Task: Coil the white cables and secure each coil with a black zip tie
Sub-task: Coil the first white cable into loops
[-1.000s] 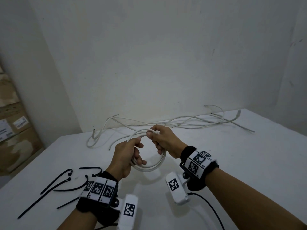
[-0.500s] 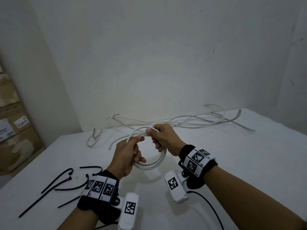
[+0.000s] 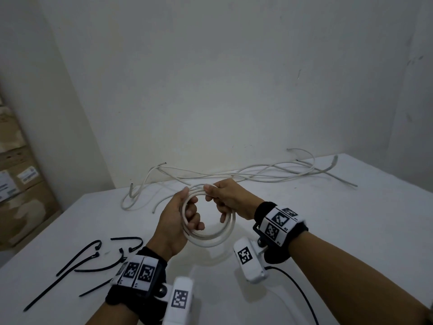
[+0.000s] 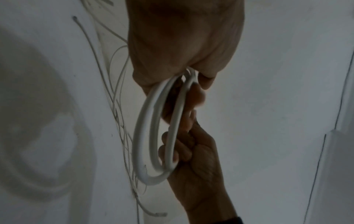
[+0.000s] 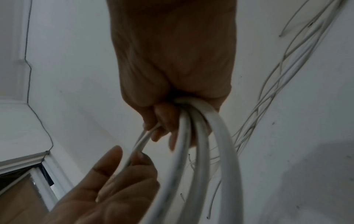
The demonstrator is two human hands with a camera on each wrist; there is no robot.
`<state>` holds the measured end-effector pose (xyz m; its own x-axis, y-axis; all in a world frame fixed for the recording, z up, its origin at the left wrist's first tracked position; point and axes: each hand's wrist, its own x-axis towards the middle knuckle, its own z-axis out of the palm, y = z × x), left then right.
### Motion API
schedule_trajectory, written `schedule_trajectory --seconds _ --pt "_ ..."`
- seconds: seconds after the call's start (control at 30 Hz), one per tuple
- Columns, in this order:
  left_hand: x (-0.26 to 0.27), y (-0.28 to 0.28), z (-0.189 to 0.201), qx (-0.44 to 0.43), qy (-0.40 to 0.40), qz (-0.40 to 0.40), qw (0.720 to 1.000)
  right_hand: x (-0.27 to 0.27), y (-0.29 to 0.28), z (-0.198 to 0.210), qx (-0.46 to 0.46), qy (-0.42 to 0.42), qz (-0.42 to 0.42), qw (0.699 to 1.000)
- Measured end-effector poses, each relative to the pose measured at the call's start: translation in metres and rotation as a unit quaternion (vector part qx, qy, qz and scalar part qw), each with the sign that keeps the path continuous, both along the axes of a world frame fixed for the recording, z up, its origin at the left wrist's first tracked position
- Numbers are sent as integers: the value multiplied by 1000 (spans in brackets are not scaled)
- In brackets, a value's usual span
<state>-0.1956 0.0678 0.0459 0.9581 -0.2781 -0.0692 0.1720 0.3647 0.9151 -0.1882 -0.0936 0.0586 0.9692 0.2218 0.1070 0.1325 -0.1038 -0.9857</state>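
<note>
My left hand (image 3: pixel 172 221) sits at the frame's centre, and my right hand (image 3: pixel 230 198) is just right of it and slightly higher. The coil (image 3: pixel 210 233) hangs between them, above the table (image 3: pixel 351 231). Behind my hands, toward the upper middle and right of the frame, the loose cables (image 3: pixel 257 174) sprawl along the table's far edge against the wall (image 3: pixel 210 78). The zip ties (image 3: pixel 93 256) lie on the table at lower left. Boxes (image 3: pixel 18 184) stand off the table at the far left.

we count one white cable coil (image 3: pixel 212 235) held between two hands, left hand (image 3: pixel 174 221) and right hand (image 3: pixel 230 198). loose white cables (image 3: pixel 246 175) lie tangled beyond counting. about five black zip ties (image 3: pixel 89 259) sit on one bench (image 3: pixel 351 231).
</note>
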Motion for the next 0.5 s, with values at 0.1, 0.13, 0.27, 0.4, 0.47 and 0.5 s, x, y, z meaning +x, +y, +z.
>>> schedule_trajectory --seconds 0.1,0.13,0.27,0.4,0.47,0.5 --pt "2 10 8 32 56 -108 992 0 -4 0 -53 0 -4 999" --pt "4 13 10 55 62 -135 987 -1 -5 0 -70 3 3 998" --pt "12 13 11 120 34 -174 977 0 -5 3 -100 29 31 994" --pt "16 4 -1 90 13 -126 988 1 -5 6 -53 33 19 998" --pt "17 0 -4 62 14 -88 994 2 -6 3 14 34 9 999" --pt "17 -2 -5 48 14 -72 996 3 -7 1 45 35 0 998"
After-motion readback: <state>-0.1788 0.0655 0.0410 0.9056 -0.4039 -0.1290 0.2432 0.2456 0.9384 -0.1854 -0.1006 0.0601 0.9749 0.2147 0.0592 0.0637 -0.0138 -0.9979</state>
